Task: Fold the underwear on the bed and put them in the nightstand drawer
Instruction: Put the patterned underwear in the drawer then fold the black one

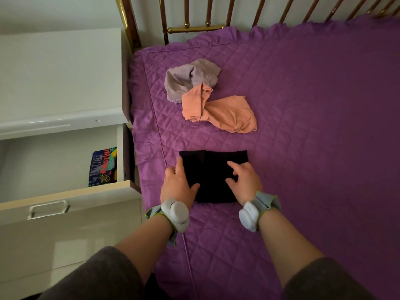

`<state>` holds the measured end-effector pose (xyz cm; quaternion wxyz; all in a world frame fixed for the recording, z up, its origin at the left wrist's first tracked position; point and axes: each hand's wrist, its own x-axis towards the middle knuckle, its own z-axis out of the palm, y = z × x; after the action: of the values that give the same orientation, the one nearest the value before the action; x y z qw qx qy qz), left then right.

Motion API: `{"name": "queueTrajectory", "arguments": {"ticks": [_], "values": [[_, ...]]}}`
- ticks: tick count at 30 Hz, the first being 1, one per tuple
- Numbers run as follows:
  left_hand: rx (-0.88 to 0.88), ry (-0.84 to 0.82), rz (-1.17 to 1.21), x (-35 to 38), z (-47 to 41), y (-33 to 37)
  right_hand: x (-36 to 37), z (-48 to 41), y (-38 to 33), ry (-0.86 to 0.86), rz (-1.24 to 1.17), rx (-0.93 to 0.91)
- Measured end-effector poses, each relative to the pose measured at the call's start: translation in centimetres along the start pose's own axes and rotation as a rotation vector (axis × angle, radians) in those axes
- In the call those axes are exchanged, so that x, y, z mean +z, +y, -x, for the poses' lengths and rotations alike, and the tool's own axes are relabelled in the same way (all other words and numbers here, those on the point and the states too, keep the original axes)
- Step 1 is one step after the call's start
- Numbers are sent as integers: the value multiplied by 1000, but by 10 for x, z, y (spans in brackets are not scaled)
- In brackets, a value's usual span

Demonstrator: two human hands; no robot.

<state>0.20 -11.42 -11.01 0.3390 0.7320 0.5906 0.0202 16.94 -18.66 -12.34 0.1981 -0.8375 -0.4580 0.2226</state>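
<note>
Two hands pressed a black folded underwear flat on a purple quilted bed beside an open nightstand drawer.

The black underwear (213,176), ribbed and folded into a rough rectangle, lay near the bed's left edge; the left hand (178,185) rested flat with fingers spread on its left side, and the right hand (243,180) lay open on its right side, neither one gripping the cloth. Farther up the purple quilted bedspread (313,126), a crumpled peach underwear (225,113) touched a crumpled lilac underwear (190,80), both well apart from the black one. Wide bare quilt lay to the right. A brass headboard (194,29) stood at the top. Just left of the bed, the white glossy nightstand (58,72) had its drawer (65,198) pulled out, with a bright printed garment (103,166) in its right corner.
</note>
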Motion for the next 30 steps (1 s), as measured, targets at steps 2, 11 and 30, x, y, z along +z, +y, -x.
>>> {"name": "queueTrajectory", "arguments": {"ticks": [2,11,30], "values": [[-72,-31,10,-1,-3,6,0,-1,-1,-107,129,-5],[-64,-66,-22,5,-2,13,-15,-14,5,229,-66,147],[419,91,-60,-9,14,7,4,9,-29,-200,-693,320]]}}
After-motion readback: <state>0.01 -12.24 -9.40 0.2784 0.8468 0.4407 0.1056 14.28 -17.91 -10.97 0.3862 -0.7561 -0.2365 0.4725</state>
